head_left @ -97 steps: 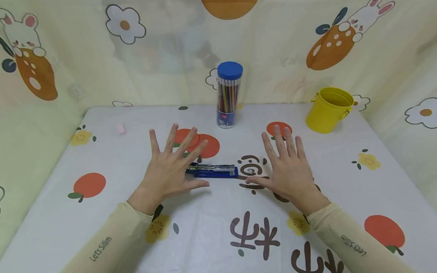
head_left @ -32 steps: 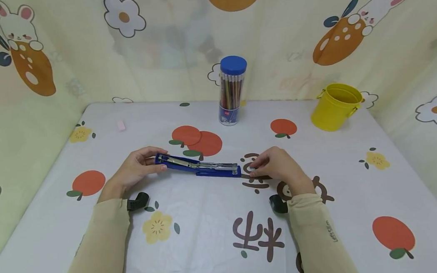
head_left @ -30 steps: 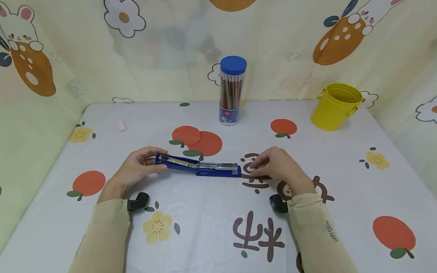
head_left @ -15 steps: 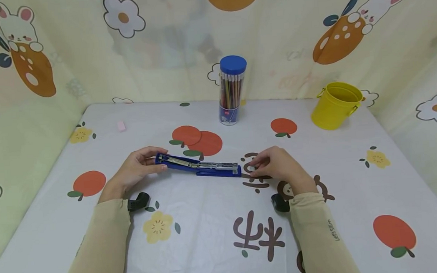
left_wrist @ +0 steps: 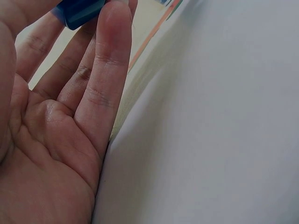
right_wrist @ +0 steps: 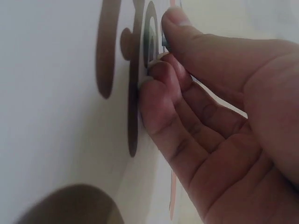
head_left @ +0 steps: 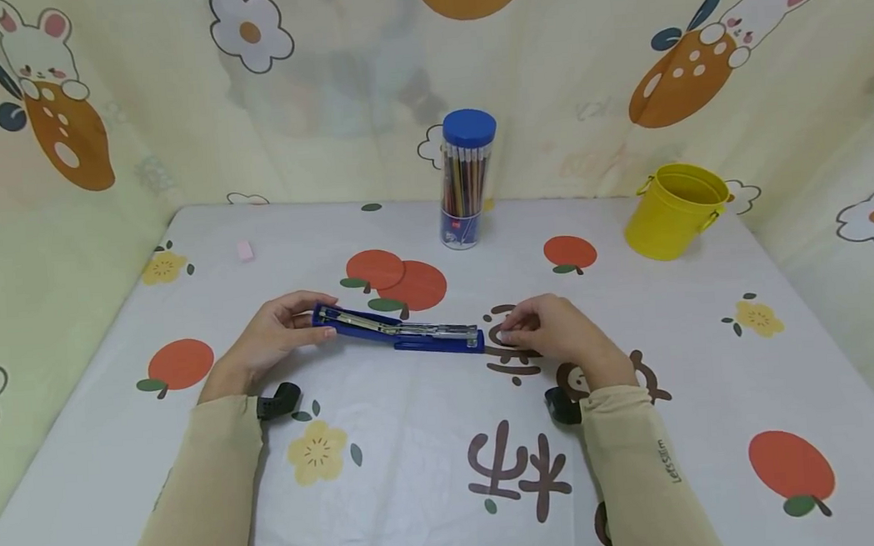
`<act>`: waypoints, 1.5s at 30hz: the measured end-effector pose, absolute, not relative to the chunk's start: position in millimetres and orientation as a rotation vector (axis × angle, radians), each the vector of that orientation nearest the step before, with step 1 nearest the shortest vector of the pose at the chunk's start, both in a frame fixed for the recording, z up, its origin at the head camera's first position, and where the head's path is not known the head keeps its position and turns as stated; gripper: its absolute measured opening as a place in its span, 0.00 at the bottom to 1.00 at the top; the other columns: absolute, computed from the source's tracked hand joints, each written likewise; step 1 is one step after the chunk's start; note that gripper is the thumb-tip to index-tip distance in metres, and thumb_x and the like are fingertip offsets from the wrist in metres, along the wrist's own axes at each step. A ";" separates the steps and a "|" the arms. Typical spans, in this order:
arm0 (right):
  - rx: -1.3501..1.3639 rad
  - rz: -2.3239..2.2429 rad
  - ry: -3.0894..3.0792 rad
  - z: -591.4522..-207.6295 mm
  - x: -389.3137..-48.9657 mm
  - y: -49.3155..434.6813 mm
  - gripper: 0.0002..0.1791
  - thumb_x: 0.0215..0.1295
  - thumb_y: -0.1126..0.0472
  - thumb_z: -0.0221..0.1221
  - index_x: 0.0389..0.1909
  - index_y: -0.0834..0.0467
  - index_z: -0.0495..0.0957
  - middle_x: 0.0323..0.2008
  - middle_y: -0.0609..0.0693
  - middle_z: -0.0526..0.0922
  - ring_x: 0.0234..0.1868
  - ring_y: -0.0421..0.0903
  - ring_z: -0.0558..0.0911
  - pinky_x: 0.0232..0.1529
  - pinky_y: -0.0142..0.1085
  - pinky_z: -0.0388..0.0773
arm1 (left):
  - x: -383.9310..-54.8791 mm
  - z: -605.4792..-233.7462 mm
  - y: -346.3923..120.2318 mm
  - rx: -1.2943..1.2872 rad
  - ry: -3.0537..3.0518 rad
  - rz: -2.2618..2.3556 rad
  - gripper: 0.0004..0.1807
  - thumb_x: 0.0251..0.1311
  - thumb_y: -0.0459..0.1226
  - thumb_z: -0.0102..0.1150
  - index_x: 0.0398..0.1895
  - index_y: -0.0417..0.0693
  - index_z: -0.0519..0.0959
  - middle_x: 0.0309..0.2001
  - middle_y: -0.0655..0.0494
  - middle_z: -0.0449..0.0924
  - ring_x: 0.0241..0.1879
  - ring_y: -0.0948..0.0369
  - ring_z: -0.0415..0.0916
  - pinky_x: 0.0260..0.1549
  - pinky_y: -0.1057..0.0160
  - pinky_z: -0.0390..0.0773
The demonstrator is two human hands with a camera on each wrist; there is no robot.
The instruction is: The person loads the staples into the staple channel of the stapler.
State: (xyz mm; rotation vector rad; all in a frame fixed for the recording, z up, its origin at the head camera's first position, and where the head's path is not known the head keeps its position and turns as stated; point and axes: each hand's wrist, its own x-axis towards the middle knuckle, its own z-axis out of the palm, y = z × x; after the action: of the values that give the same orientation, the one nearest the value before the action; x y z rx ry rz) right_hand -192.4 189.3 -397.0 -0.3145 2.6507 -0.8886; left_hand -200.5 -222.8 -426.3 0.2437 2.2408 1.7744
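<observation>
A blue stapler (head_left: 439,340) lies unfolded across the middle of the table, its metal channel showing. Thumb and fingers of my left hand (head_left: 271,337) pinch its left section, which slants up from the longer right part; the left wrist view shows a blue corner of the stapler (left_wrist: 79,14) between them. Just beyond the stapler's right end is my right hand (head_left: 557,332), fingers curled in and thumb near the fingertips. Between them in the right wrist view shows a small thin grey-blue piece (right_wrist: 164,39), mostly hidden; I cannot tell its kind. The fingertips are close to the tablecloth.
A clear tube of pencils with a blue lid (head_left: 469,179) stands at the back. To its right is a yellow bucket (head_left: 663,226), near the back corner. A small pink block (head_left: 244,250) lies at the back left. Patterned cloth (head_left: 323,130) hangs behind the table.
Both hands were spread flat 3.2 seconds ago, the left over the stapler. Now the left grips the unfolded stapler and the right is curled at its end. In the last second both stay nearly still.
</observation>
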 end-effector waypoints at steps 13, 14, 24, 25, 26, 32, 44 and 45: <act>-0.431 -1.108 2.620 -391.3 -188.9 169.4 0.10 0.69 0.59 0.65 0.47 0.58 0.85 0.38 0.49 0.85 0.42 0.49 0.80 0.47 0.43 0.79 | -200.9 -426.8 -223.9 0.244 2.246 1.766 0.32 0.54 0.36 0.77 0.63 0.43 0.77 0.59 0.46 0.77 0.50 0.52 0.80 0.47 0.65 0.80; -0.456 -1.118 2.616 -391.5 -188.4 166.7 0.09 0.69 0.60 0.65 0.46 0.59 0.85 0.39 0.49 0.85 0.42 0.48 0.81 0.47 0.43 0.79 | -200.8 -427.1 -223.9 0.240 2.246 1.762 0.32 0.54 0.37 0.77 0.63 0.43 0.76 0.59 0.45 0.77 0.50 0.52 0.79 0.47 0.65 0.80; -0.426 -1.101 2.614 -390.5 -181.6 146.1 0.09 0.69 0.60 0.65 0.46 0.58 0.84 0.41 0.50 0.84 0.46 0.49 0.81 0.49 0.43 0.80 | -198.9 -428.3 -222.3 0.224 2.230 1.774 0.32 0.54 0.36 0.77 0.63 0.43 0.77 0.58 0.46 0.78 0.50 0.53 0.80 0.46 0.66 0.80; -0.423 -1.091 2.618 -390.2 -181.1 145.2 0.09 0.69 0.60 0.65 0.47 0.58 0.84 0.41 0.50 0.83 0.46 0.50 0.81 0.50 0.43 0.80 | -198.9 -428.3 -222.1 0.219 2.231 1.773 0.32 0.54 0.37 0.77 0.63 0.43 0.77 0.58 0.47 0.78 0.49 0.53 0.80 0.46 0.66 0.80; -0.422 -1.083 2.623 -390.0 -180.7 144.5 0.09 0.69 0.60 0.65 0.47 0.59 0.83 0.41 0.50 0.83 0.46 0.50 0.81 0.50 0.43 0.80 | -198.9 -428.2 -221.7 0.214 2.230 1.775 0.32 0.54 0.37 0.77 0.63 0.43 0.77 0.58 0.47 0.78 0.49 0.53 0.80 0.45 0.66 0.80; -0.432 -1.062 2.640 -390.8 -181.1 142.3 0.09 0.69 0.60 0.65 0.46 0.59 0.83 0.40 0.50 0.83 0.46 0.49 0.81 0.50 0.43 0.80 | -199.7 -427.5 -220.8 0.197 2.244 1.758 0.33 0.53 0.38 0.78 0.63 0.44 0.77 0.58 0.48 0.78 0.50 0.52 0.80 0.45 0.66 0.79; -0.455 -1.124 2.703 -391.7 -184.7 141.7 0.06 0.59 0.61 0.73 0.37 0.55 0.89 0.37 0.46 0.85 0.41 0.46 0.83 0.45 0.40 0.82 | -202.1 -425.4 -222.3 0.197 2.257 1.751 0.32 0.54 0.37 0.77 0.63 0.44 0.77 0.59 0.48 0.78 0.51 0.52 0.79 0.47 0.66 0.79; -0.459 -1.126 2.715 -391.7 -185.0 141.8 0.06 0.58 0.60 0.74 0.36 0.54 0.90 0.37 0.45 0.85 0.40 0.45 0.83 0.44 0.39 0.82 | -202.2 -425.5 -222.4 0.202 2.259 1.752 0.32 0.54 0.37 0.77 0.63 0.44 0.77 0.59 0.48 0.78 0.50 0.52 0.79 0.47 0.66 0.79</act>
State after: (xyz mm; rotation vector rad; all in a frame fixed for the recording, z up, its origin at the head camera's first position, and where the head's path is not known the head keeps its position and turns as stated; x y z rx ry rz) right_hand -185.0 141.8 -391.7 -0.4590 2.7154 -1.1259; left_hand -202.2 -222.4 -425.5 0.2015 2.2588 1.7515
